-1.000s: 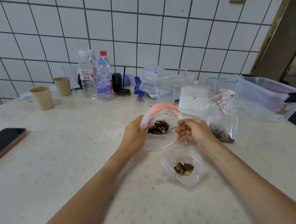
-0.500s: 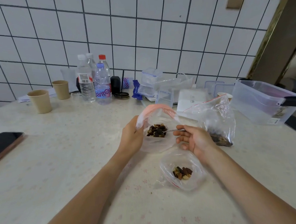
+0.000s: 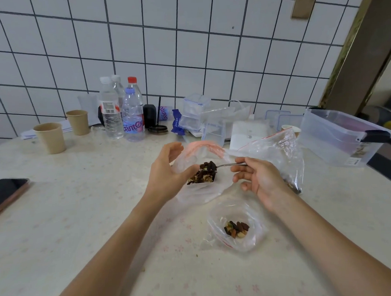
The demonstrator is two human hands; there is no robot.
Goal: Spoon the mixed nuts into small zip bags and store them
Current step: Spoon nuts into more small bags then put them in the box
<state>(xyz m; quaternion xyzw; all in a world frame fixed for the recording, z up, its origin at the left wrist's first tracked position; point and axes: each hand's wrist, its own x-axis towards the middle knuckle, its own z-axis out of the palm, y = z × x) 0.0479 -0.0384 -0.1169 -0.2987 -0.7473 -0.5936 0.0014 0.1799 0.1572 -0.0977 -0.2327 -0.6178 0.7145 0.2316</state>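
Observation:
My left hand (image 3: 168, 172) grips the left edge of a small clear zip bag (image 3: 199, 190) with a pink seal, holding its mouth wide. My right hand (image 3: 259, 178) pinches a metal spoon (image 3: 227, 165) whose bowl sits inside the bag mouth, tipped over a pile of mixed nuts (image 3: 202, 174). A second small zip bag (image 3: 237, 227) with a few nuts lies flat on the table below my right hand. The large clear nut bag (image 3: 278, 152) stands slumped behind my right hand.
Several water bottles (image 3: 120, 111) and two paper cups (image 3: 50, 137) stand at the back left. A phone (image 3: 4, 194) lies at the left edge. Clear plastic containers (image 3: 197, 111) crowd the back centre. A large clear storage box (image 3: 339, 135) sits at the right.
The spoon has tipped and the nuts have slid lower into the held bag. My left fingers have spread wider on the bag's edge. The camera has tilted down slightly.

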